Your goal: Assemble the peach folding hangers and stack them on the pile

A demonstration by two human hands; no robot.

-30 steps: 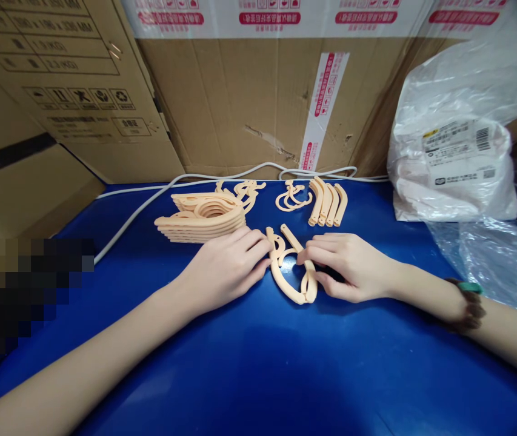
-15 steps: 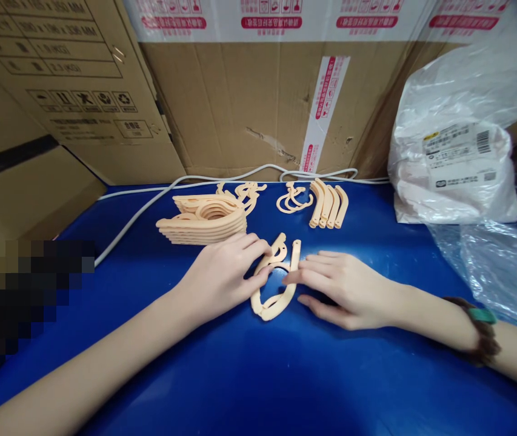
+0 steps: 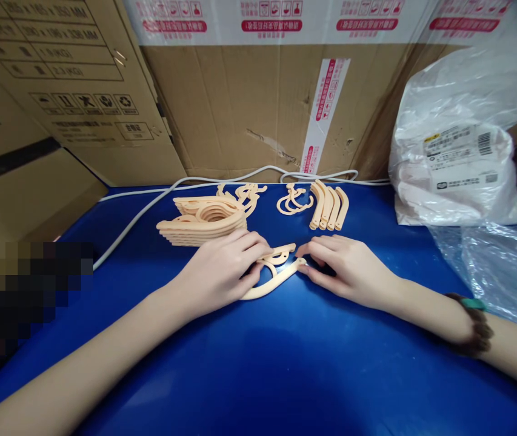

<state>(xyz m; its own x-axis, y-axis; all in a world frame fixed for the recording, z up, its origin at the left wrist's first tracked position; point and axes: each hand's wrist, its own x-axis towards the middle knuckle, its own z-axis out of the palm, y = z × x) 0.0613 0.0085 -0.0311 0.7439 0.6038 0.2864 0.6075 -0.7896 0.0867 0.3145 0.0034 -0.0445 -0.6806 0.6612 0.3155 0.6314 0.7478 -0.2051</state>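
Observation:
A peach-coloured plastic folding hanger lies low over the blue table, its two arms pointing right. My left hand is closed round its left part, hiding much of it. With thumb and fingers my right hand pinches the free end of the nearer arm. Just behind my left hand is a stack of matching folded hangers. Farther back lie loose hanger hooks and a row of curved hanger arms. More small hook pieces lie behind the stack.
Cardboard boxes stand along the back and left of the blue table. A white cable runs along the rear edge. At the right sit a white plastic package and clear plastic wrap.
The hanger has turned clockwise, its arm ends swinging from pointing away to pointing right. My right hand has moved slightly away from me, now pinching the nearer arm's end.

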